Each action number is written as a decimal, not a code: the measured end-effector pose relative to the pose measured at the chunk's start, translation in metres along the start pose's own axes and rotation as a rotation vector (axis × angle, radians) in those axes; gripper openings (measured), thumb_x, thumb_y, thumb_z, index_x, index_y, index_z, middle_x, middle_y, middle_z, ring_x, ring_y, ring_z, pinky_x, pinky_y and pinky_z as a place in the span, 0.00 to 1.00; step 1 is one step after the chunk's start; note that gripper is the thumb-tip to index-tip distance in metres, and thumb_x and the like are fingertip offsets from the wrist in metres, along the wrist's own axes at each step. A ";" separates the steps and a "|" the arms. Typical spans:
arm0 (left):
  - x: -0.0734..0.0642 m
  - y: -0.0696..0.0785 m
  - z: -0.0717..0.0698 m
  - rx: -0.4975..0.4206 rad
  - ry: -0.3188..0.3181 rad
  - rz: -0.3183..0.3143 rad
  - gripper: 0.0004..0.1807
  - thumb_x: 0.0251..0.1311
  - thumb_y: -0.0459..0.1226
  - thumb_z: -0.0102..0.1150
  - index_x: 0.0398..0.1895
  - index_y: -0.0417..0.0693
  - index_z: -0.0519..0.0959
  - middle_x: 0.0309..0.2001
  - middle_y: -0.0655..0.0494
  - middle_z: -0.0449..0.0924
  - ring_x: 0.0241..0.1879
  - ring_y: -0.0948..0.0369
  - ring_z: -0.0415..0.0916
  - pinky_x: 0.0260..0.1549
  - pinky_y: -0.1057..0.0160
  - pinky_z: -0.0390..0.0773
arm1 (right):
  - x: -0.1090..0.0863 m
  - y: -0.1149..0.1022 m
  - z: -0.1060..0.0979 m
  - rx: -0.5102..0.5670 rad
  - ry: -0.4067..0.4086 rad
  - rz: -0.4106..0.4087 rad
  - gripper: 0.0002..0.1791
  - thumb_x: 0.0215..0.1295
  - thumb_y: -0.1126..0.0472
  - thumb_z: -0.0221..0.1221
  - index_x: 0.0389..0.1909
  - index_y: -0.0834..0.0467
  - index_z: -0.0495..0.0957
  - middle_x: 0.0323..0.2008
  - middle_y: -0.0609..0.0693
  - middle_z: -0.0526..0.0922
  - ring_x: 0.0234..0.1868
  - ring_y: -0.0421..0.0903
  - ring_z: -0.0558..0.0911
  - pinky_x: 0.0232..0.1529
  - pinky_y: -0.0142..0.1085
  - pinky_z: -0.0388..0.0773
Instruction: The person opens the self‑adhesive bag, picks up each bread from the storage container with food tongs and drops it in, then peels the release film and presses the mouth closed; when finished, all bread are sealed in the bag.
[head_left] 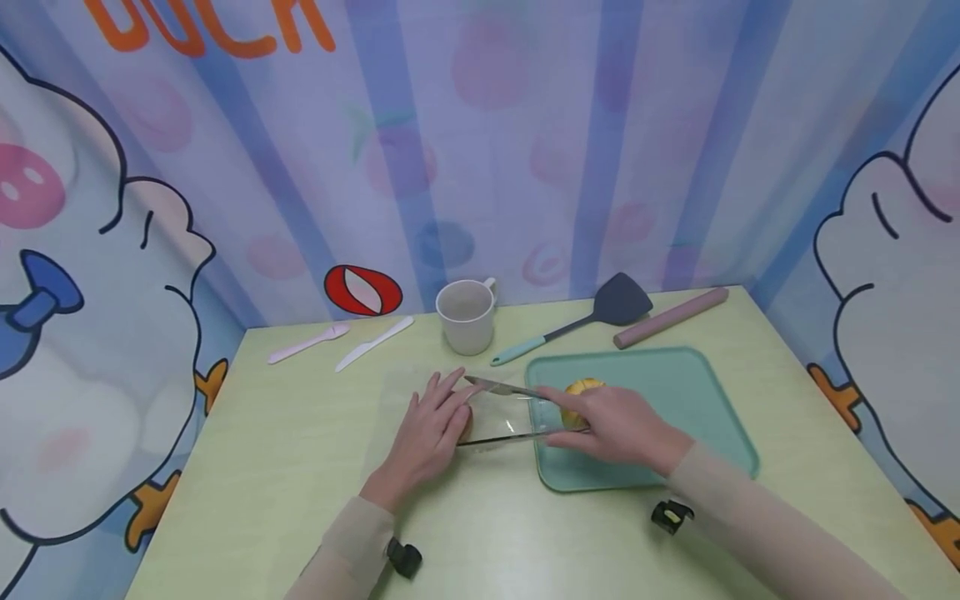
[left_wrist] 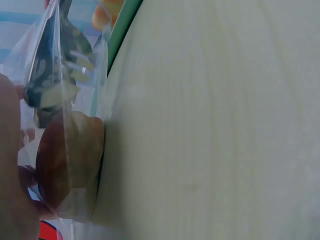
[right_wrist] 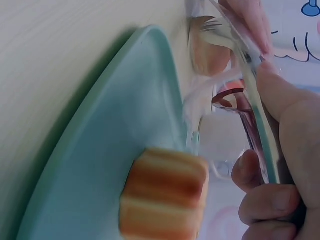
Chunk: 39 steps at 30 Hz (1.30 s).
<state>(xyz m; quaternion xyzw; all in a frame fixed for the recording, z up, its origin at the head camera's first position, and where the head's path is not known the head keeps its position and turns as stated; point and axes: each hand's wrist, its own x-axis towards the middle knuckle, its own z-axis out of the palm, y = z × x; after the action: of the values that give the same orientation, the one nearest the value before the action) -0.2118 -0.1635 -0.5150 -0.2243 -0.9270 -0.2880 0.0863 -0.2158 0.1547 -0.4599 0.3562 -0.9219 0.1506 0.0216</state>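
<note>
My left hand (head_left: 429, 427) grips a clear plastic bag (head_left: 501, 410) around a round brown bun (left_wrist: 75, 160) inside it. Thumb and fingers lie on opposite sides of the bun. My right hand (head_left: 618, 423) holds metal tongs (right_wrist: 257, 107), their two arms spread and pointing left at the bag. One tong end has fork tines (right_wrist: 216, 27), which overlap the bun in the right wrist view. Beneath the right hand, a golden grooved bread roll (right_wrist: 165, 195) sits on the green tray (head_left: 693, 400), partly hidden by the hand in the head view.
A pale mug (head_left: 467, 321) stands at the table's back. Left of it lie a pink plastic fork (head_left: 307, 343) and a white plastic knife (head_left: 375, 343). To its right are a spatula (head_left: 621, 302) and a mauve rolling pin (head_left: 671, 318). Printed curtains line the table's back and sides.
</note>
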 end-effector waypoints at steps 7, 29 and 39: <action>-0.001 -0.002 -0.001 0.001 0.003 -0.020 0.24 0.84 0.49 0.38 0.75 0.62 0.74 0.81 0.53 0.62 0.80 0.37 0.54 0.69 0.19 0.51 | -0.020 0.015 -0.008 0.026 0.020 0.015 0.37 0.68 0.35 0.65 0.75 0.44 0.73 0.14 0.34 0.62 0.16 0.31 0.59 0.19 0.30 0.57; -0.003 -0.007 -0.003 -0.045 -0.033 -0.087 0.25 0.84 0.51 0.38 0.78 0.64 0.70 0.81 0.56 0.62 0.82 0.42 0.49 0.73 0.28 0.54 | -0.089 0.059 -0.046 -0.004 0.056 0.197 0.38 0.70 0.36 0.64 0.77 0.42 0.70 0.25 0.31 0.70 0.17 0.31 0.62 0.19 0.31 0.61; -0.003 -0.009 -0.002 -0.057 -0.024 -0.071 0.26 0.84 0.50 0.38 0.78 0.60 0.71 0.80 0.54 0.64 0.82 0.41 0.51 0.73 0.27 0.53 | -0.119 0.081 -0.042 -0.019 0.088 0.245 0.37 0.69 0.39 0.67 0.76 0.42 0.70 0.25 0.34 0.68 0.18 0.32 0.59 0.19 0.31 0.58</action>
<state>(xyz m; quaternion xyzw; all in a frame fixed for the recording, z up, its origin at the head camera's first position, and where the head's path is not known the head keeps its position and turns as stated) -0.2135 -0.1725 -0.5190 -0.1968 -0.9268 -0.3146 0.0586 -0.1838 0.3007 -0.4589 0.2335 -0.9581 0.1591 0.0468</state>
